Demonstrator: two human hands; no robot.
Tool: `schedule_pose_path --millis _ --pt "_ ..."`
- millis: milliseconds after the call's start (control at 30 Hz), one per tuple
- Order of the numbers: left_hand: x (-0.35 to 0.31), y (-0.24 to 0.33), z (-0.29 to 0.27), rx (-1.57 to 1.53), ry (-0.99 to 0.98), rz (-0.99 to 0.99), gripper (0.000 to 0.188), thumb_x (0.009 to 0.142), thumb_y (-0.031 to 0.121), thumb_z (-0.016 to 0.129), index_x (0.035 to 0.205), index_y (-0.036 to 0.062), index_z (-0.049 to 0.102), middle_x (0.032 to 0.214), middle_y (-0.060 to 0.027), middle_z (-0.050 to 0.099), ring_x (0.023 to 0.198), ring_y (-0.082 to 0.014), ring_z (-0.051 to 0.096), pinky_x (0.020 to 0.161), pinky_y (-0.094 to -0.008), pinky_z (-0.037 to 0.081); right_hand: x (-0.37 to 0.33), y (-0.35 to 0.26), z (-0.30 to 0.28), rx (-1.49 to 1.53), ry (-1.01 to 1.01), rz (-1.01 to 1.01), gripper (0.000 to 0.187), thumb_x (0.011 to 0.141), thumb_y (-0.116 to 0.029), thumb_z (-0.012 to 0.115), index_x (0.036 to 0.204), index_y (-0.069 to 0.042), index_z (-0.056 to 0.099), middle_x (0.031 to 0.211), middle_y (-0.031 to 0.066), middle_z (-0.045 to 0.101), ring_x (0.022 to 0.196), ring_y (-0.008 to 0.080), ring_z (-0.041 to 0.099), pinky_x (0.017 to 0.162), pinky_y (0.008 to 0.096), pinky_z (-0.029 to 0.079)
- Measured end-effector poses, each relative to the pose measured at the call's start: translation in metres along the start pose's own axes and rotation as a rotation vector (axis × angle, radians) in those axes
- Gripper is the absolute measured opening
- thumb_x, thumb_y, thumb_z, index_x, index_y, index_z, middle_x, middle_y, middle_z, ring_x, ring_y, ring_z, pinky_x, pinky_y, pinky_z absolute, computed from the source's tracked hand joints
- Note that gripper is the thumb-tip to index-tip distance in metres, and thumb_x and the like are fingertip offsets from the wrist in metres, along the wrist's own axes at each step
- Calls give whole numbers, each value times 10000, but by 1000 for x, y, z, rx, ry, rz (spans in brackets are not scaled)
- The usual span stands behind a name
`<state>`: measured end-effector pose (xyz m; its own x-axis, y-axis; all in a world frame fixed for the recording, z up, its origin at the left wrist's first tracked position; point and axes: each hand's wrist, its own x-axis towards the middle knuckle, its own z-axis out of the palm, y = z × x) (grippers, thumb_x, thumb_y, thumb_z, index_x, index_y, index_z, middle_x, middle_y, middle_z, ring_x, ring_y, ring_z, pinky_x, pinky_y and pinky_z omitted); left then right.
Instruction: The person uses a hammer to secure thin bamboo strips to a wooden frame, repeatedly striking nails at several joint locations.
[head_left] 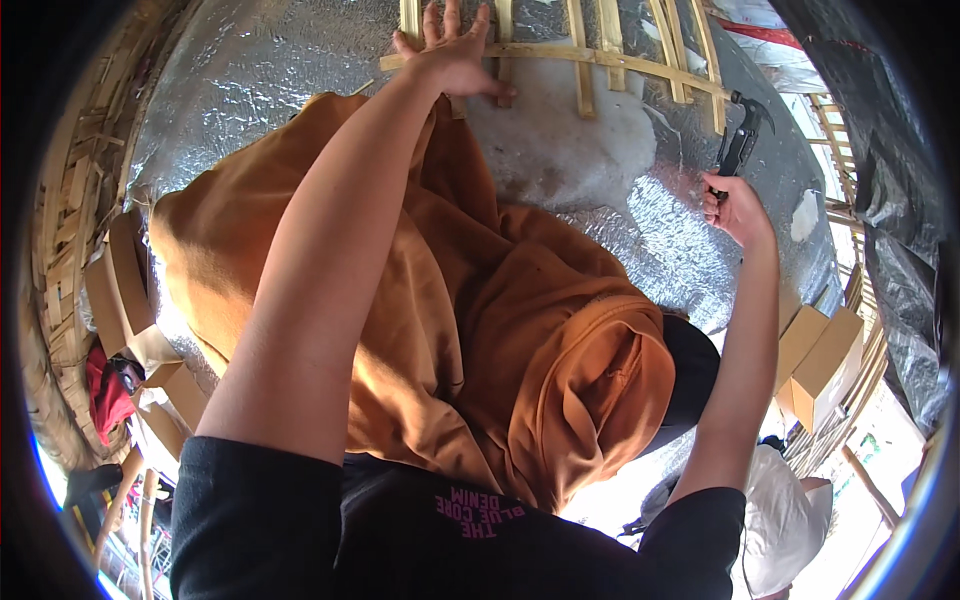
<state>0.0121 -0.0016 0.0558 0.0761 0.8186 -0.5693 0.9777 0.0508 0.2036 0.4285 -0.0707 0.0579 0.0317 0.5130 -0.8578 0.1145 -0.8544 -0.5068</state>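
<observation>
The wooden frame (555,52) is lying ahead of you on the silver sheet (250,90), its left end passing beneath your left hand (445,55), its crosspiece stretching toward your right side. The hammer (742,135) is rising from your right hand (735,208), its head standing just beside the crosspiece's right end; you cannot tell whether the two are touching. The upper edge of the view is cutting off the far ends of the slats, and your left hand is hiding part of the crosspiece. Your right fingers are covering the bottom of the hammer's handle, while your left forearm is blocking some of the orange cloth (430,300). Your left hand is spreading its fingers wide, palm down over the slats, and your right hand is closing around the handle.
</observation>
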Motion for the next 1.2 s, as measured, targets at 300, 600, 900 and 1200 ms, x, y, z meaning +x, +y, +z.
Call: schedule_pose_path --millis 300,600,900,1200 --pt "5 -1 5 18 5 -7 1250 793 305 834 1575 223 -137 1614 -154 -248 1499 -374 -175 1142 -691 -11 21 -16 24 130 120 -296 308 1015 -373 540 1089 -78 592 826 -22 547 778 98 549 653 262 400" --pt "0 4 -1 50 1 5 1271 767 352 845 1579 201 -121 1622 -139 -236 1502 -378 -164 1134 -709 18 24 -10 22 -21 169 -362 335 1012 -340 562 1194 -59 551 889 -12 567 747 101 521 647 273 410" --pt "2 4 0 73 -23 -2 1215 818 294 808 1576 202 -138 1612 -148 -261 1501 -374 -169 1146 -684 23 26 -10 29 205 114 -318 445 1005 -529 504 1015 -86 552 705 -32 500 644 130 535 628 295 436" --pt "4 1 4 53 -5 12 1220 820 190 811 1573 226 -149 1596 -143 -304 1494 -375 -193 1167 -632 2 25 -7 24 217 103 -389 440 995 -491 552 1095 -63 574 798 -20 510 742 120 536 703 303 450"
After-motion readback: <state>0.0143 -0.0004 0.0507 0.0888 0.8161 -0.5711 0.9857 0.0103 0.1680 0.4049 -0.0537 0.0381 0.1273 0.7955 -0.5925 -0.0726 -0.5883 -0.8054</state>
